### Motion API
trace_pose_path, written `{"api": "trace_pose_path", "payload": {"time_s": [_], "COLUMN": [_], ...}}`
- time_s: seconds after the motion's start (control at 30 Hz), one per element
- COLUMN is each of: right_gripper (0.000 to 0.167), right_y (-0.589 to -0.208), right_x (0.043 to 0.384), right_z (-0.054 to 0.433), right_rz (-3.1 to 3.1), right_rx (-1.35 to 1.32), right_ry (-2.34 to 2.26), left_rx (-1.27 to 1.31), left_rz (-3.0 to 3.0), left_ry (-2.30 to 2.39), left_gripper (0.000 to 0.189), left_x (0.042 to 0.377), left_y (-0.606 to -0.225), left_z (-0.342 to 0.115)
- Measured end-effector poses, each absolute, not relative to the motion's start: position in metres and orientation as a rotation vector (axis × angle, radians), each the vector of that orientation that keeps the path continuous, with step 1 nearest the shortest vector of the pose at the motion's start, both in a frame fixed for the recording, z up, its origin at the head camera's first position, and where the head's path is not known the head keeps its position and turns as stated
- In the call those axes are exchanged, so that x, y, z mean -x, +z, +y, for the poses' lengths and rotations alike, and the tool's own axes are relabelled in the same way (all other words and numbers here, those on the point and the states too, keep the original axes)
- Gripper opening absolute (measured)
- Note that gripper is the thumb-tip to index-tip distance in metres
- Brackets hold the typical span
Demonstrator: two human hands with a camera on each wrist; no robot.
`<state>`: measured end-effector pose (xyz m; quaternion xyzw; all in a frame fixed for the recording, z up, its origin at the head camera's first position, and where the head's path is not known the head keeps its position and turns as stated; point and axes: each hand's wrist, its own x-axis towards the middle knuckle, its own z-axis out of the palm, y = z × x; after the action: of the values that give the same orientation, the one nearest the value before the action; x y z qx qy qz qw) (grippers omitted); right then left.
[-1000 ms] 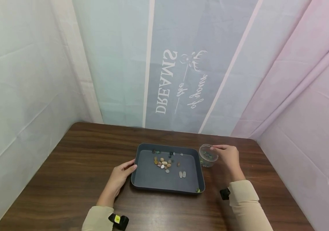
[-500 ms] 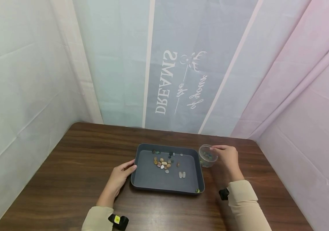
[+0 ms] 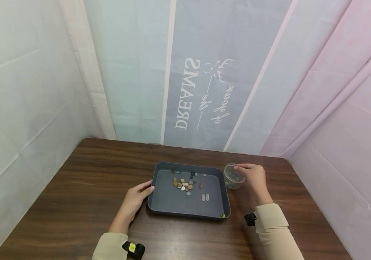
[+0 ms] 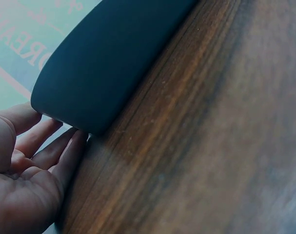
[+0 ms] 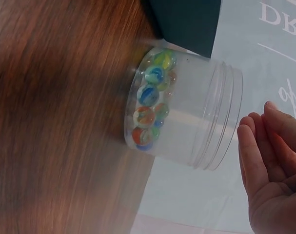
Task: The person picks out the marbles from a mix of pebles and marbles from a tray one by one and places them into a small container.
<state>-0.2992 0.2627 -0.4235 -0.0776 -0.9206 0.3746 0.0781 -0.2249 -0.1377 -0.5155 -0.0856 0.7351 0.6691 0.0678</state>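
A dark grey baking tray [image 3: 185, 204] lies on the table with several small stones [image 3: 185, 184] in it. My left hand [image 3: 135, 196] grips its left rim, thumb over the edge; in the left wrist view the fingers [image 4: 72, 153] meet the tray's outer wall [image 4: 104, 63]. Against the tray's right end stands a clear plastic jar [image 5: 191, 107], upright and lidless, with several glass marbles [image 5: 148, 95] at its bottom. My right hand [image 3: 254, 178] hovers at the jar's mouth, fingertips drawn near the thumb, and nothing shows between them in the right wrist view.
Two pale oblong stones [image 3: 205, 197] lie apart at the tray's right side, and a small green piece [image 3: 222, 215] sits in its near right corner. Beneath is a dark wooden table [image 3: 84, 202]. A printed curtain [image 3: 201, 90] hangs behind its far edge.
My right hand has shifted slightly left over the jar's mouth. The left hand still holds the tray rim, and the stones in the tray stay where they were.
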Motion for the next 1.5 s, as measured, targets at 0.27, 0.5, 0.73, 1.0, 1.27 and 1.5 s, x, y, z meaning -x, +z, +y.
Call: {"api": "trace_pose_path", "payload": {"time_s": [0.27, 0.5, 0.73, 1.0, 1.27, 1.5], "right_gripper": [0.033, 0.032, 0.029, 0.022, 0.017, 0.014], "right_y": [-0.418, -0.408, -0.401, -0.409, -0.423, -0.433], "right_x": [0.305, 0.313, 0.323, 0.333, 0.338, 0.337], "right_z": [0.251, 0.225, 0.188, 0.140, 0.105, 0.083], "right_rz": [-2.747, -2.758, -2.779, -2.792, -2.836, -2.897], "right_rx": [0.147, 0.095, 0.001, -0.144, -0.312, -0.387], "right_ry": [1.137, 1.147, 1.211, 1.260, 1.200, 1.215], "left_rx": [0.256, 0.262, 0.274, 0.264, 0.264, 0.267], "left_rz": [2.215, 2.216, 2.212, 2.218, 2.208, 2.207], "left_ry": [2.027, 2.030, 2.037, 2.033, 2.054, 2.063], "left_gripper": [0.048, 0.048, 0.047, 0.047, 0.046, 0.046], "left_x": [0.225, 0.225, 0.226, 0.226, 0.227, 0.227], "left_y": [-0.516, -0.516, -0.516, -0.517, -0.519, -0.519], "left_z": [-0.137, -0.137, -0.138, -0.137, -0.135, -0.136]}}
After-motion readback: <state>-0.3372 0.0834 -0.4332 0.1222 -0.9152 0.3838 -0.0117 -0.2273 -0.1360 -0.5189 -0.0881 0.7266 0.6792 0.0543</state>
